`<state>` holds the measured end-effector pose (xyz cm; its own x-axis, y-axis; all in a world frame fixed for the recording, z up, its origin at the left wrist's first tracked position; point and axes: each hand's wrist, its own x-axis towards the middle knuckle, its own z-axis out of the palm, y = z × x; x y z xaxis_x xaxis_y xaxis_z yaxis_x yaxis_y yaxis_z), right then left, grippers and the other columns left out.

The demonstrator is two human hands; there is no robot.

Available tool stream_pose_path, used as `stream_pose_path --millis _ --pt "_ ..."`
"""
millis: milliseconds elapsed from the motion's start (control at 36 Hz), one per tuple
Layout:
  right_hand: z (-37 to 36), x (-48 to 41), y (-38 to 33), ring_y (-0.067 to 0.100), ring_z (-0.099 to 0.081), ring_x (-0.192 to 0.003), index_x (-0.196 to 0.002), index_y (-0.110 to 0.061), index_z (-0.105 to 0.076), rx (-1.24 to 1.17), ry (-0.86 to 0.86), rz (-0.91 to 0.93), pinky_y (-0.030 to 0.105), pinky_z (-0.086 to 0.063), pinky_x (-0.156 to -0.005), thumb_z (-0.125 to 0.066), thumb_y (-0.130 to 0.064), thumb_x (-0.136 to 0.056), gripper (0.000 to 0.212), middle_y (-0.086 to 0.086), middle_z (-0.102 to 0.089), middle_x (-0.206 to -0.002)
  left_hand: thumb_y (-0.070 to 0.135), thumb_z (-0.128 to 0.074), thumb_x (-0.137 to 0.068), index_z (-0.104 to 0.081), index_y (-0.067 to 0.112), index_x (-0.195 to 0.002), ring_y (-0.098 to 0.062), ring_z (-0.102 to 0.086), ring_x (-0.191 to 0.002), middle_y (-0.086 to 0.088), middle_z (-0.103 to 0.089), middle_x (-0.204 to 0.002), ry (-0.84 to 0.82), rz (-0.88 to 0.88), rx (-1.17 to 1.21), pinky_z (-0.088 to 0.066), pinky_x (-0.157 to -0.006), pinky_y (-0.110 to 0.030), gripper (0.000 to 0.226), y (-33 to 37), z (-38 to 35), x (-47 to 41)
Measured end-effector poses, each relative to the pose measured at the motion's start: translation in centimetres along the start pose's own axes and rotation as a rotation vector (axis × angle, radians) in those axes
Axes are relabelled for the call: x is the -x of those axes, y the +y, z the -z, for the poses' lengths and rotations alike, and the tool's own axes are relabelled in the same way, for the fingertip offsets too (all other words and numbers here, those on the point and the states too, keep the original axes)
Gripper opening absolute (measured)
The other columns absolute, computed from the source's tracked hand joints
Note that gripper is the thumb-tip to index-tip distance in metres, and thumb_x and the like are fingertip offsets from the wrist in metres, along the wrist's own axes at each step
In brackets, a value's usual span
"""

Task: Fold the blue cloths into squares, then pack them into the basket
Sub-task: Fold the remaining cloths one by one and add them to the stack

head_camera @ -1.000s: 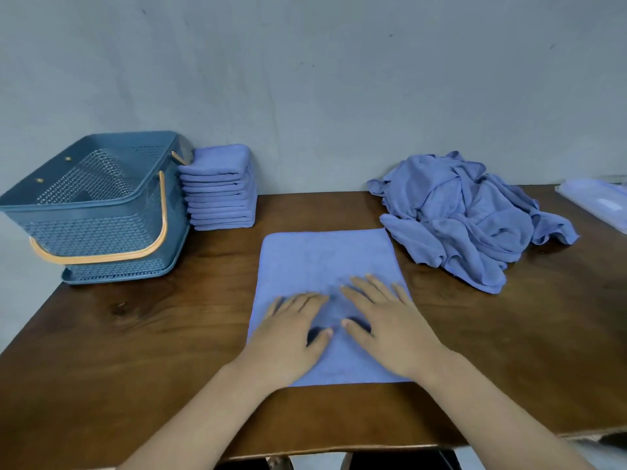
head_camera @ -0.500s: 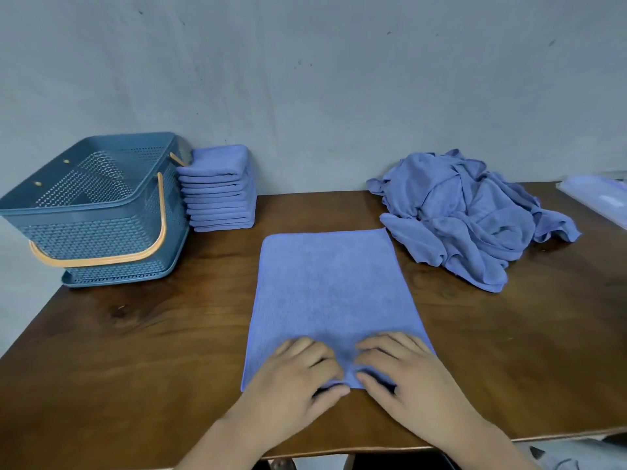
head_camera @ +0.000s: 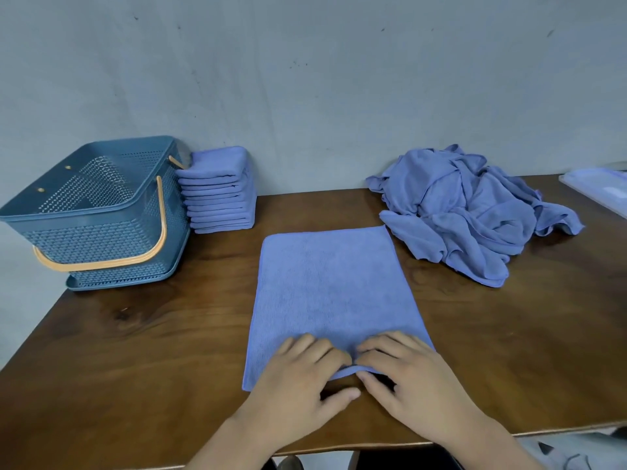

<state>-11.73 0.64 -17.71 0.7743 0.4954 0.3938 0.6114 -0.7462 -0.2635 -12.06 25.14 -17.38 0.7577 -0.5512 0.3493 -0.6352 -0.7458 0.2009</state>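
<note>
a blue flat cloth (head_camera: 329,286) lies spread out on the brown desk (head_camera: 152,351), with its short edge toward the person. both hands are at the near edge of the flat cloth, close side by side. the left hand (head_camera: 298,378) has its fingers curled on top and its thumb tucked by the edge, pinching it. the right hand (head_camera: 410,378) pinches the same edge just beside it. between the 2 hands the edge is lifted a little off the desk. far to the left of the flat cloth stands the blue basket (head_camera: 101,239) with an orange handle (head_camera: 159,232). a stack of folded cloths (head_camera: 219,195) sits behind and left of the flat cloth, touching the basket. a heap of loose cloths (head_camera: 471,212) lies behind and right of the flat cloth.
</note>
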Motion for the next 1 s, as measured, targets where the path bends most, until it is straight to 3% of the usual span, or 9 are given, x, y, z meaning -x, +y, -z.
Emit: stream_pose_path --millis 222,361,444,556,667,833,1000 --pt "1.3 1.3 1.5 -0.004 -0.057 -0.122 -0.119 -0.043 -0.069 -0.017 -0.033 -0.04 0.025 -0.051 -0.099 -0.055 -0.046 -0.104 0.02 -0.03 -0.06 -0.13 0.047 -0.056 -0.103 -0.069 0.038 -0.112 -0.008 -0.058 -0.098 0.021 -0.058 -0.107 0.063 0.113 -0.025 -0.046 -0.083 -0.025 0.018 -2.2 0.6 2.2" --pt "3.0 2.6 3.4 -0.008 -0.057 -0.126 -0.121 -0.05 -0.07 -0.137 -0.033 -0.213 0.023 -0.047 -0.107 -0.057 -0.047 -0.103 0.022 -0.038 -0.058 -0.134 0.044 -0.057 -0.099 -0.069 0.041 -0.115 -0.002 -0.058 -0.104 0.027 -0.059 -0.114 0.028 0.214 0.041 -0.042 -0.089 -0.023 0.021 -5.2 2.5 4.5" --pt "3.7 2.4 3.5 -0.01 -0.058 -0.124 -0.119 -0.05 -0.073 -0.319 0.017 -0.369 0.015 -0.04 -0.111 -0.07 -0.029 -0.098 0.029 -0.039 -0.065 -0.125 0.046 -0.058 -0.099 -0.068 0.046 -0.114 -0.001 -0.059 -0.109 0.031 -0.061 -0.117 -0.001 0.304 0.136 -0.046 -0.094 -0.026 0.018 -6.4 3.8 5.6" --pt "4.6 2.3 3.0 -0.006 -0.067 -0.112 -0.115 -0.04 -0.077 -0.519 0.094 -0.528 0.009 -0.046 -0.095 -0.076 -0.017 -0.096 0.03 -0.03 -0.073 -0.115 0.039 -0.072 -0.1 -0.075 0.044 -0.104 -0.009 -0.066 -0.11 0.02 -0.072 -0.113 0.071 0.465 0.409 -0.047 -0.093 -0.026 0.007 -6.1 5.2 5.8" --pt "5.3 2.2 2.6 -0.001 -0.071 -0.105 -0.108 -0.036 -0.08 -0.628 0.109 -0.607 0.012 -0.051 -0.089 -0.075 -0.019 -0.096 0.021 -0.022 -0.077 -0.107 0.034 -0.076 -0.094 -0.08 0.034 -0.103 -0.012 -0.071 -0.099 0.011 -0.077 -0.107 0.13 0.649 0.612 -0.055 -0.088 -0.039 0.01 -5.4 6.0 5.8" --pt "6.0 1.9 2.2 0.001 -0.071 -0.105 -0.106 -0.034 -0.081 -0.694 0.12 -0.626 0.013 -0.051 -0.089 -0.075 -0.018 -0.096 0.019 -0.018 -0.078 -0.107 0.035 -0.076 -0.087 -0.084 0.039 -0.097 -0.008 -0.073 -0.099 0.011 -0.079 -0.102 0.153 0.687 0.689 -0.052 -0.088 -0.02 0.013 -4.5 6.9 5.5" --pt "6.3 1.5 1.9 0.013 -0.074 -0.1 -0.098 -0.038 -0.081 -0.865 0.176 -0.629 0.021 -0.056 -0.089 -0.075 -0.013 -0.093 0.026 -0.004 -0.08 -0.103 0.029 -0.072 -0.092 -0.083 0.033 -0.1 -0.006 -0.073 -0.097 0.006 -0.08 -0.101 0.161 0.659 0.765 -0.05 -0.084 -0.013 0.013 -4.0 7.7 4.8"
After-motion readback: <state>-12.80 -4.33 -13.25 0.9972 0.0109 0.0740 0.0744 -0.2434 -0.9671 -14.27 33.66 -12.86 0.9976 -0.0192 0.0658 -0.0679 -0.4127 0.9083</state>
